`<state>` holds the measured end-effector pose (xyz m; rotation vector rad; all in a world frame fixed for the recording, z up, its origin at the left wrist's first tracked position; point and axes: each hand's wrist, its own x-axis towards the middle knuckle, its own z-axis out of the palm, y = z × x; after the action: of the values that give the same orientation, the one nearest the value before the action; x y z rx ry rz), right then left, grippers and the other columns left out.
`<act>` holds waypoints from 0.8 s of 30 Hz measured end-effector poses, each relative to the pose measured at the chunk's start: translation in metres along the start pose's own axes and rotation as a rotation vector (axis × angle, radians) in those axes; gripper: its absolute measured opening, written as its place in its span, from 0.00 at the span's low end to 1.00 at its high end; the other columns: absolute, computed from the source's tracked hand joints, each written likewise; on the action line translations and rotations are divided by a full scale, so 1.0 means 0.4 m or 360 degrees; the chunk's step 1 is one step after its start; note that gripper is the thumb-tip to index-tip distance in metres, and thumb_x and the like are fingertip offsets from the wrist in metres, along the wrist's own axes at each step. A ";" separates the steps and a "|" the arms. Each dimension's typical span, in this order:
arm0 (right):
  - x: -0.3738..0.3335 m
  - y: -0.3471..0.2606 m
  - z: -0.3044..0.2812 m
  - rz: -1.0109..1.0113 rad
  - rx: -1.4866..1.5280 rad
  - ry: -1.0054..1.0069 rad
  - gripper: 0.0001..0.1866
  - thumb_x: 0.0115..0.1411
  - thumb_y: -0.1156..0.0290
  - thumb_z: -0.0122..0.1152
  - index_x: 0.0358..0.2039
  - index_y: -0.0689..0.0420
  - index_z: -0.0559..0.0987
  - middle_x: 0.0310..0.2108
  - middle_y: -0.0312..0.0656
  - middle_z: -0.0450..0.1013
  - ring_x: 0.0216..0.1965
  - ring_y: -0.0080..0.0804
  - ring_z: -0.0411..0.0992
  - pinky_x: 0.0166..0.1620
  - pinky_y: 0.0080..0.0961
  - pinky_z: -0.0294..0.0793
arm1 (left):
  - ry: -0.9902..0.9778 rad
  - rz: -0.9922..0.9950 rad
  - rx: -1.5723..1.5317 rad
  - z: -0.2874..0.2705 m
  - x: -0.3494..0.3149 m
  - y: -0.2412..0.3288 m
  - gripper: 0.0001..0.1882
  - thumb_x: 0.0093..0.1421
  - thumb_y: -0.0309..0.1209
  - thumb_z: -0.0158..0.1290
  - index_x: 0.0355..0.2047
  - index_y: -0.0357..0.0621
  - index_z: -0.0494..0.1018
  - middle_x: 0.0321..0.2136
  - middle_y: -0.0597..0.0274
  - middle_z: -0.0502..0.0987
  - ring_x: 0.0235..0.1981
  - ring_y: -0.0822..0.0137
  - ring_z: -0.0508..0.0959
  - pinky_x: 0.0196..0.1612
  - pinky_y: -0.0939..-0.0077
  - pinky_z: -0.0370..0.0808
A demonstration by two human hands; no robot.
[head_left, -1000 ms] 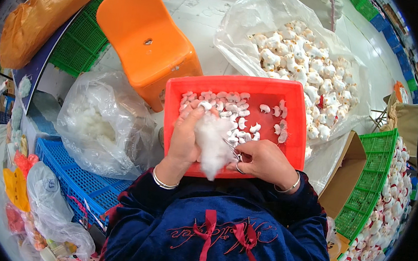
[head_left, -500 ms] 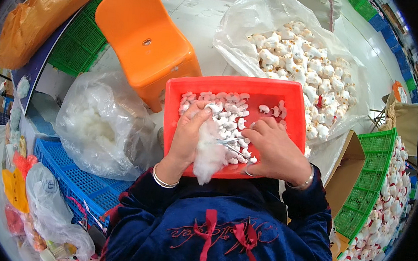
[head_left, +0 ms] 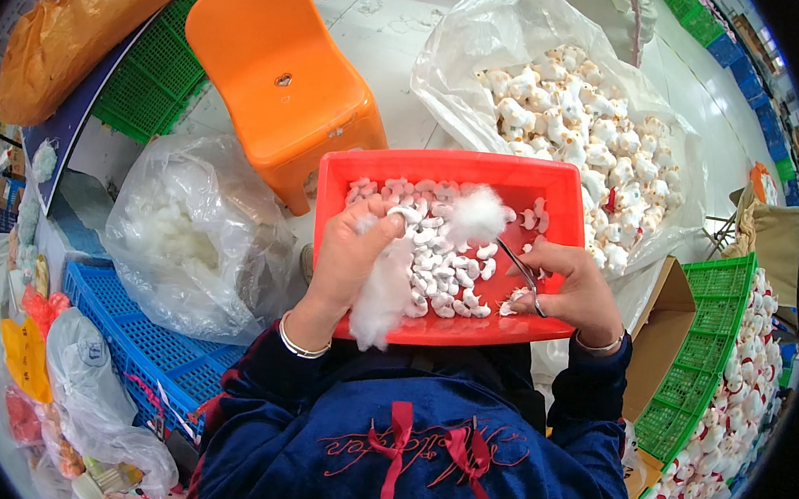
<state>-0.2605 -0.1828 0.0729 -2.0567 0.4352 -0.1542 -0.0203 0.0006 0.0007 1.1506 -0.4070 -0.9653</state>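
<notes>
My left hand [head_left: 342, 259] pinches a small white stuffed-toy piece [head_left: 408, 215] between thumb and fingertips. A long tuft of white stuffing [head_left: 380, 297] hangs below it, held in the same hand. My right hand [head_left: 574, 291] grips metal forceps [head_left: 520, 264] by the handles, one finger loop showing near the thumb. At the tips of the forceps sits a fluffy wad of stuffing [head_left: 477, 215], apart from the piece in my left hand. Both hands are over a red plastic tub [head_left: 440, 327], where many small white curved pieces [head_left: 445, 273] lie in a heap.
An orange chair [head_left: 284, 97] stands beyond the tub. To its left, a clear bag of stuffing [head_left: 172, 239] rests near a blue crate [head_left: 141, 327]. A large clear bag holds white toy parts [head_left: 585, 133] at far right. A cardboard box [head_left: 663, 334] and green crate [head_left: 709, 348] stand right.
My right hand has moved right, away from my left hand. The forceps have come away from the hanging tuft with a wad of stuffing at their tips. My left hand stays nearly still.
</notes>
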 end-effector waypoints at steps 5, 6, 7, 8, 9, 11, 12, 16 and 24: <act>0.015 -0.030 0.029 -0.0108 -0.0322 -0.0056 0.19 0.47 0.71 0.77 0.40 0.60 0.84 0.27 0.40 0.75 0.33 0.37 0.75 0.38 0.32 0.74 | -0.0015 -0.0030 0.0565 0.031 -0.031 0.038 0.07 0.67 0.30 0.60 0.40 0.38 0.81 0.33 0.71 0.80 0.34 0.82 0.75 0.38 0.83 0.73; 0.020 -0.032 0.035 -0.0078 -0.0402 -0.0057 0.19 0.47 0.71 0.76 0.40 0.60 0.84 0.28 0.41 0.76 0.33 0.38 0.75 0.38 0.33 0.74 | -0.0015 0.0041 0.0579 0.031 -0.035 0.036 0.07 0.67 0.30 0.60 0.40 0.38 0.81 0.32 0.71 0.80 0.34 0.82 0.75 0.38 0.83 0.73; 0.024 -0.032 0.040 -0.0046 -0.0481 -0.0058 0.19 0.47 0.70 0.76 0.40 0.60 0.84 0.28 0.42 0.76 0.34 0.40 0.76 0.38 0.34 0.74 | -0.0016 0.0112 0.0592 0.032 -0.037 0.031 0.07 0.67 0.30 0.60 0.39 0.38 0.81 0.32 0.71 0.80 0.34 0.82 0.75 0.39 0.83 0.73; 0.027 -0.032 0.042 -0.0015 -0.0561 -0.0058 0.18 0.47 0.70 0.75 0.40 0.59 0.84 0.29 0.42 0.76 0.34 0.41 0.76 0.39 0.36 0.75 | -0.0017 0.0183 0.0605 0.033 -0.039 0.029 0.07 0.67 0.30 0.60 0.39 0.38 0.81 0.32 0.71 0.80 0.34 0.82 0.75 0.39 0.82 0.73; 0.027 -0.034 0.043 -0.0048 -0.0583 -0.0047 0.18 0.47 0.69 0.75 0.40 0.59 0.84 0.29 0.43 0.76 0.35 0.43 0.76 0.39 0.37 0.75 | -0.0034 0.0189 0.0590 0.033 -0.039 0.029 0.08 0.67 0.30 0.60 0.38 0.38 0.81 0.32 0.71 0.80 0.34 0.82 0.75 0.39 0.83 0.73; 0.023 -0.038 0.043 -0.0115 -0.0627 -0.0026 0.18 0.47 0.68 0.74 0.40 0.59 0.84 0.30 0.45 0.77 0.36 0.45 0.76 0.40 0.39 0.76 | -0.0068 0.0201 0.0561 0.033 -0.039 0.031 0.08 0.67 0.31 0.60 0.37 0.37 0.81 0.31 0.72 0.80 0.34 0.81 0.75 0.39 0.83 0.73; 0.025 -0.037 0.043 -0.0105 -0.0629 -0.0077 0.19 0.47 0.68 0.74 0.40 0.59 0.84 0.30 0.45 0.77 0.36 0.46 0.76 0.41 0.39 0.76 | -0.0097 0.0171 0.0618 0.030 -0.039 0.029 0.08 0.67 0.31 0.60 0.37 0.37 0.81 0.31 0.72 0.80 0.34 0.81 0.75 0.39 0.83 0.73; 0.029 -0.037 0.042 -0.0071 -0.0631 -0.0199 0.19 0.46 0.69 0.74 0.41 0.59 0.84 0.32 0.46 0.77 0.38 0.47 0.76 0.42 0.40 0.77 | -0.0269 0.0034 0.0706 0.009 -0.026 0.028 0.07 0.66 0.30 0.60 0.36 0.39 0.80 0.30 0.72 0.80 0.33 0.82 0.75 0.38 0.84 0.73; 0.019 -0.016 0.025 -0.0050 -0.0712 -0.0167 0.31 0.45 0.63 0.79 0.50 0.61 0.81 0.45 0.49 0.76 0.50 0.50 0.72 0.55 0.40 0.72 | -0.0256 -0.0099 0.0387 0.005 -0.010 0.027 0.05 0.64 0.29 0.62 0.38 0.43 0.79 0.28 0.73 0.79 0.29 0.84 0.74 0.32 0.86 0.71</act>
<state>-0.2489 -0.1744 0.0729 -2.4974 0.3974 0.0380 -0.0194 0.0036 0.0122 1.3149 -0.6344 -1.0883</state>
